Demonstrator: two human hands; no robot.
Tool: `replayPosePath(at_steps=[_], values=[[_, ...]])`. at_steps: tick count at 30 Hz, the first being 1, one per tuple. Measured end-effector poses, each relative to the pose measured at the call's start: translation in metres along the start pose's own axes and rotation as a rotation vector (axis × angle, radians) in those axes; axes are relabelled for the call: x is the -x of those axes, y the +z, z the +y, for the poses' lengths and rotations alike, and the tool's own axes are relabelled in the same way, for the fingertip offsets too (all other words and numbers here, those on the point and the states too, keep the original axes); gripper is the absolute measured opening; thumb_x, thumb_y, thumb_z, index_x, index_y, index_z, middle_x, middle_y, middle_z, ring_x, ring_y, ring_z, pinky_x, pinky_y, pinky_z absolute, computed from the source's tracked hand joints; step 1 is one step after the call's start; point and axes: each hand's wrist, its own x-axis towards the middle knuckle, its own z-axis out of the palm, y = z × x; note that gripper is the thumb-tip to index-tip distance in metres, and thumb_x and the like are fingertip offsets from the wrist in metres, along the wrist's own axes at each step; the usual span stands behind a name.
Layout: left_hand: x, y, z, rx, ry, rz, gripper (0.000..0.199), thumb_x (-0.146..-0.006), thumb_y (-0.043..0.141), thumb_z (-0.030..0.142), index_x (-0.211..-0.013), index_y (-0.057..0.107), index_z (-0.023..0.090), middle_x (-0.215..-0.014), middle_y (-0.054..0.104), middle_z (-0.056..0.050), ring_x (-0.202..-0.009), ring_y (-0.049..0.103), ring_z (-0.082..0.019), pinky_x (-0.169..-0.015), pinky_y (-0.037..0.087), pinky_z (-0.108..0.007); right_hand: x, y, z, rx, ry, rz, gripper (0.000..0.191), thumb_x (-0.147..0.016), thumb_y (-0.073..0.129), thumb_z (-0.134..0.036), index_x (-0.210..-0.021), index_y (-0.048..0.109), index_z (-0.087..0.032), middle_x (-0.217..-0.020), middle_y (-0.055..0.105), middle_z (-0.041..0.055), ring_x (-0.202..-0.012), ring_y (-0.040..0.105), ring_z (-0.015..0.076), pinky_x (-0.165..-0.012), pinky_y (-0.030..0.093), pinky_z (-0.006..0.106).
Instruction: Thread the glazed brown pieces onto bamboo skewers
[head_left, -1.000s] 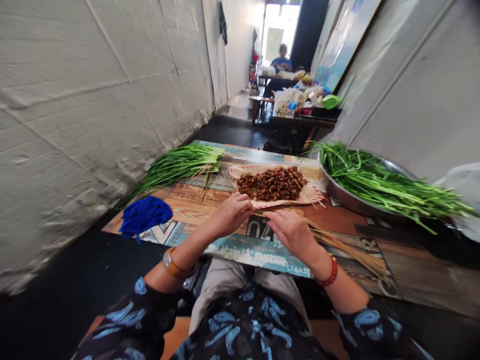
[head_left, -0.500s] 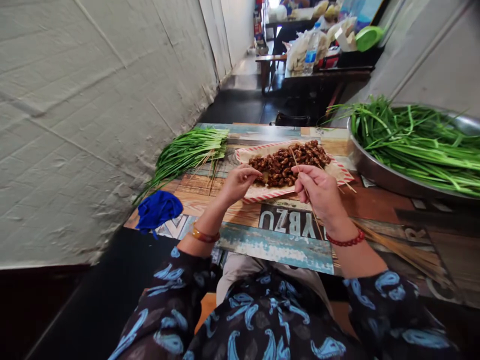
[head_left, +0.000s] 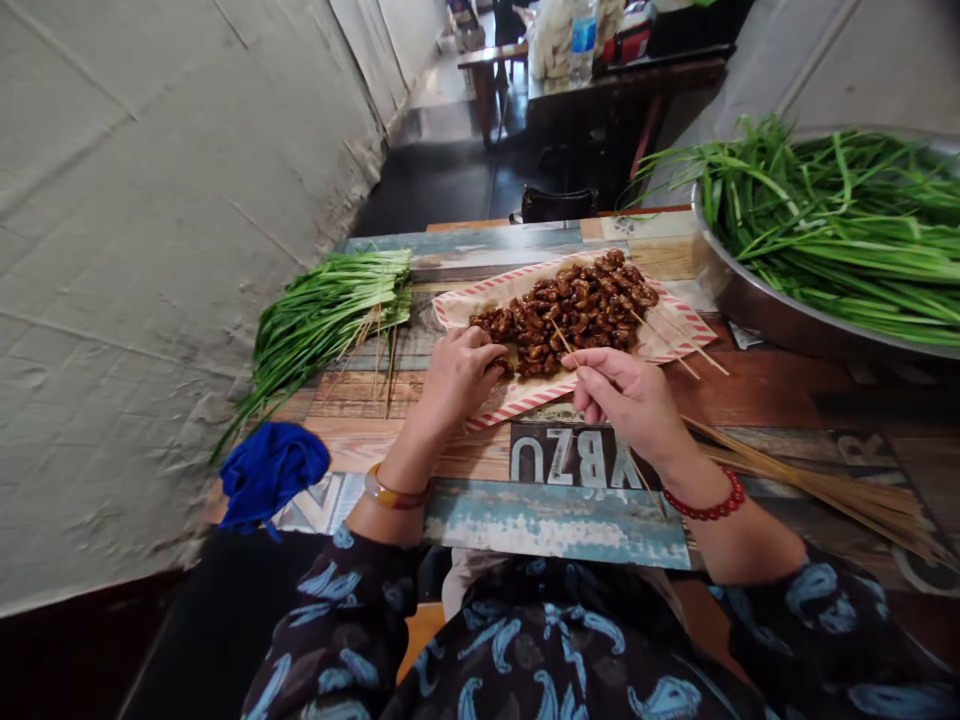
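In my right hand [head_left: 626, 395] is a thin bamboo skewer [head_left: 562, 338], pinched between thumb and fingers. Its tip points up and left over a heap of glossy brown silkworm pupae [head_left: 577, 300], and its other end slants down past the wrist. At the heap's near left edge, my left hand [head_left: 465, 370] has its fingers curled round a brown pupa; the fingertips are partly hidden. Under the heap lies a tray with a red-and-white striped rim [head_left: 517, 404]. Two skewers [head_left: 679, 352] stick out from the heap's right side.
Green chives fill a large steel basin [head_left: 750, 290] at the right. A bundle of chives [head_left: 322, 310] with several skewers lies at the left, beyond a blue cloth [head_left: 274, 472]. Loose skewers [head_left: 825, 480] lie at right. A wall [head_left: 150, 250] borders the table's left side.
My left hand has come down onto the heap's near left edge, its fingers now around a pupa. My right hand still holds the skewer. The view has tilted down and closer.
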Motion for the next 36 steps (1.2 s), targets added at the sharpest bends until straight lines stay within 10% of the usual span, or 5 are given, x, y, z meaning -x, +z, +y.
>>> replayPosePath(at_steps=[8,20,36], values=[[0.0,-0.003,0.005,0.086,-0.058,0.016,0.011,-0.083,0.06,0.02,-0.085,0.07,0.017,-0.096,0.061,-0.01,-0.096,0.052,-0.025,-0.084,0.041,-0.041,0.001,0.003,0.002,0.073,-0.008,-0.02,0.03,-0.092,0.053,-0.04,-0.105,0.065,-0.015,-0.06,0.06,-0.0038,-0.043,0.052,0.006,-0.042,0.043,0.018],[0.004,-0.01,0.018,1.376,-0.414,0.179,0.02,-0.076,0.068,0.023,-0.09,0.055,0.018,-0.069,0.055,0.003,-0.057,0.054,-0.008,-0.051,0.041,-0.019,0.003,0.008,0.001,-0.008,0.068,-0.033,0.029,-0.09,0.056,-0.041,-0.103,0.065,-0.016,-0.059,0.06,-0.0044,-0.04,0.05,0.0058,-0.037,0.039,0.017],[0.006,-0.004,0.027,1.793,-0.526,0.087,0.026,-0.069,0.079,0.019,-0.093,0.069,0.017,-0.08,0.064,0.0,-0.063,0.058,-0.006,-0.057,0.045,-0.017,0.006,0.021,0.011,0.223,-0.044,-0.193,0.028,-0.092,0.05,-0.033,-0.106,0.066,-0.015,-0.06,0.063,-0.0023,-0.039,0.052,0.0072,-0.041,0.042,0.019]])
